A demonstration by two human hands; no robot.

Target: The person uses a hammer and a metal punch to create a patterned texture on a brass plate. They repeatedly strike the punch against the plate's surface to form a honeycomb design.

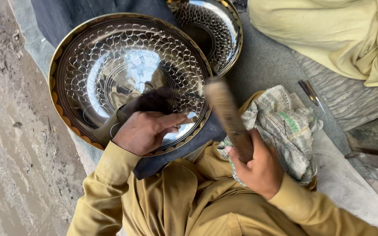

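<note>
Mallet (230, 118) blurred over plate (127, 74)
Right hand (259, 168) grips it; left hand (147, 131), fingers pressed at five o'clock, risks a stray blow.

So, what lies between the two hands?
In the head view, dark cloth under the engraved metal plate lies between the left hand and right hand.

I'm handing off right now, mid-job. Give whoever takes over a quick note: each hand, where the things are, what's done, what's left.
Left hand: pressed on the near rim of the large round shiny metal tray with scale pattern, fingers pinching something small that I cannot make out.
Right hand: gripping the blurred wooden-handled hammer, raised above the tray's edge.
A second patterned metal tray lies behind; crumpled printed cloth rests on the lap.
Done: the scale pattern covers most of the tray.
Left: work at the near rim, under the left hand.
</note>
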